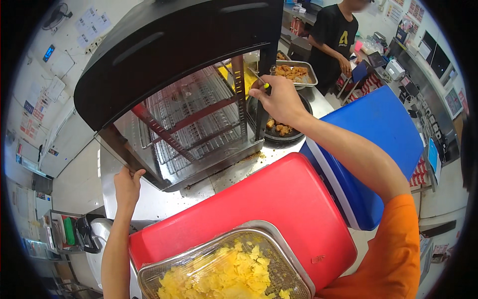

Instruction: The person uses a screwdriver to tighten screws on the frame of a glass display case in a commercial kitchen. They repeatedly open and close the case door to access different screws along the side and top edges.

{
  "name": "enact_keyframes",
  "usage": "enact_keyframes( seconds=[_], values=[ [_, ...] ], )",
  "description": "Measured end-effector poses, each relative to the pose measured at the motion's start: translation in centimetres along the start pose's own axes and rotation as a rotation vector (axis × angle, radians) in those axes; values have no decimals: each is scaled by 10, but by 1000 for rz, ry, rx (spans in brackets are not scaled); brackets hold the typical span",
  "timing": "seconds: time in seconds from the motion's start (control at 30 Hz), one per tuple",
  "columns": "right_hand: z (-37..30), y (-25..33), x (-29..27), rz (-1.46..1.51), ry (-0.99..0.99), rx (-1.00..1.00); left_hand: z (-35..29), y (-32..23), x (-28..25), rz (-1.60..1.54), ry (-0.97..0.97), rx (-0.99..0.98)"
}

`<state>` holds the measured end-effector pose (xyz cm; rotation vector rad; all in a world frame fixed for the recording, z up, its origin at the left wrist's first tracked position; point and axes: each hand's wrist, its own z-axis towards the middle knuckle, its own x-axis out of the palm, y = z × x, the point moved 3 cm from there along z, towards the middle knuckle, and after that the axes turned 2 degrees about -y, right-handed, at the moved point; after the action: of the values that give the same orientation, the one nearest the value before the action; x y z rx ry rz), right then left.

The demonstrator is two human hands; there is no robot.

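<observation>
A food display warmer [181, 65] with a black curved top, glass sides and wire racks [194, 114] inside stands before me. My left hand [128, 184] is at its lower left corner, thumb against the metal edge and fingers curled round it. At the right post, my right hand [279, 97] is closed on a thin-shafted tool, apparently a screwdriver [267, 86], with a bright yellow-green and dark handle. Its shaft points up and left toward the warmer's frame; whether the tip touches cannot be made out.
A red cooler lid [239, 199] lies nearest me, bearing a wire-mesh tray [294, 269] of yellow chips under clear film. To the right stands a blue cooler [368, 149]. Behind my right hand are a black pan [286, 138] and a tray [312, 74] of fried food. A person [331, 40] stands beyond.
</observation>
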<state>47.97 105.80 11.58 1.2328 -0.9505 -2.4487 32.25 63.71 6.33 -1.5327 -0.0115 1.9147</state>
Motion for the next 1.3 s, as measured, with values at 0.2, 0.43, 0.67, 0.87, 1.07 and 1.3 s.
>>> enact_keyframes(
  seconds=[0.2,0.43,0.67,0.87,1.07,1.3],
  values=[
    [-5,-10,0,51,-85,53,1,-8,3,-61,-48,-23],
    [-13,-4,4,92,-129,203,-4,-12,2,-14,-76,-30],
    [-15,-10,6,62,-180,115,-3,-13,4,71,-131,-21],
    [-16,-3,8,18,-193,69,-4,3,2,-69,-92,-348],
    [-13,-6,5,-19,-178,27,-8,-6,3,-208,-118,-353],
    [-14,3,7,-1,-75,164,-4,4,1,-57,-66,-230]
  ],
)
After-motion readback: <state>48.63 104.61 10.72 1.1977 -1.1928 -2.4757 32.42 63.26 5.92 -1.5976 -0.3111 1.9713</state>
